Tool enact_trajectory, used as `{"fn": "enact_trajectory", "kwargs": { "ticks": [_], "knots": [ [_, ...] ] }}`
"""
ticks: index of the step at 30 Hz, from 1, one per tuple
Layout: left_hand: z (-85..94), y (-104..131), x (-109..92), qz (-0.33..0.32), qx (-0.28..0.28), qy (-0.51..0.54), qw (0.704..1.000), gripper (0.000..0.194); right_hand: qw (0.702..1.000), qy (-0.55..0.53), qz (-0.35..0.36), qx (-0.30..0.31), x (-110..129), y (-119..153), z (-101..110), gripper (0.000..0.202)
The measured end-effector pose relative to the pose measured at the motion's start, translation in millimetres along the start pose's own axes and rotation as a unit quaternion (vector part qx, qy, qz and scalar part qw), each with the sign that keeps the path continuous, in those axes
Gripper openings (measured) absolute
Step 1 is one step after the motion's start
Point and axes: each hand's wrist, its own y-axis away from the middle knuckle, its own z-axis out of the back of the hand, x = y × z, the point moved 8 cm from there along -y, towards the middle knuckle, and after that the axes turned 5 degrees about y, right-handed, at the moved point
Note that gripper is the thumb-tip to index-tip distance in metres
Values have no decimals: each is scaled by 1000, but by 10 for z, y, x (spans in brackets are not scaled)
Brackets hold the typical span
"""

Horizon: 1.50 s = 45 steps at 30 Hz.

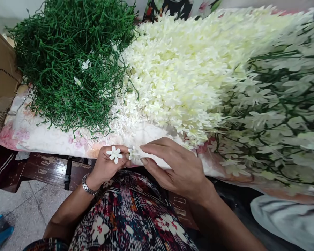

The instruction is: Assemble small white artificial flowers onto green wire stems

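My left hand (106, 169), with a metal watch (88, 184) on its wrist, is closed in a pinch on an artificial flower sprig. A white artificial flower (114, 154) of the sprig shows against its fingers; the stem is mostly hidden. Just right of it, my right hand (179, 167) has thumb and forefinger closed around a second white blossom (134, 153), which touches the left fingertips and looks slightly blurred. Both hands are above my lap at the table's near edge.
A heap of green plastic stems (68, 62) lies at the back left. Loose white blossoms (178, 76) are piled in the middle, finished-looking flower sprigs (267, 115) at right. A floral cloth (49, 139) lies beneath. A cardboard box (1, 69) stands far left.
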Motion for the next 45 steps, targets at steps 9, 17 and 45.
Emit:
{"fn": "enact_trajectory", "kwargs": {
  "ticks": [9, 17, 45],
  "knots": [
    [-105, -27, -247, -101, 36, -175, 979, 19, 998, 33, 28, 53, 48, -61, -132, 9],
    [-66, -60, -189, -83, 45, -182, 979, 16, 997, 32, 26, 67, -11, -64, -180, 9],
    [107, -187, -172, 39, 6, -106, 994, 19, 983, -161, -94, 1, -212, -173, -377, 17]
  ]
}}
